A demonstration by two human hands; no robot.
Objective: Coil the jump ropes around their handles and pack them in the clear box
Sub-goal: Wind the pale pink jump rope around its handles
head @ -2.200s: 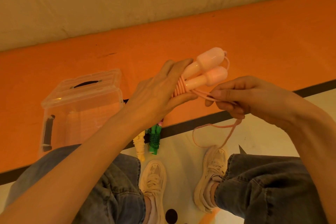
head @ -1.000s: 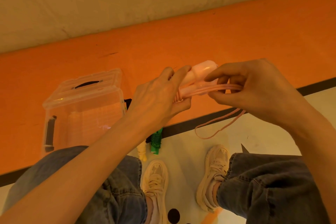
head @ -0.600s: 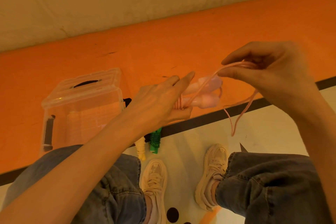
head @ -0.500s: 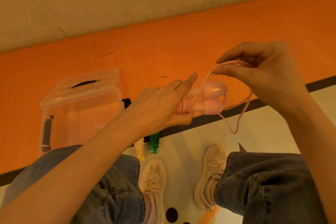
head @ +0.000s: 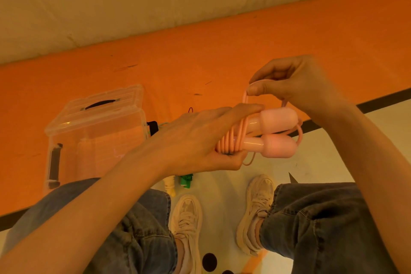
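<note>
My left hand [head: 198, 140] grips the two pink jump rope handles [head: 278, 131] side by side, their thick ends pointing right. Several turns of pink rope [head: 231, 140] are wound around the thin ends beside my fingers. My right hand [head: 295, 82] pinches a loop of the same rope just above the handles. A short slack loop hangs below the handles. The clear box [head: 97, 131] stands on the orange floor to the left, its lid tipped open behind it.
A yellow coiled jump rope [head: 170, 186] and a green one [head: 186, 180] lie on the floor under my left hand, partly hidden. My knees in jeans and pale sneakers [head: 186, 224] fill the lower view. A black stripe separates orange floor from pale floor.
My right hand has brought the rope down and closer over the handles, and the hanging loose end has become shorter. My left hand keeps hold of the handles.
</note>
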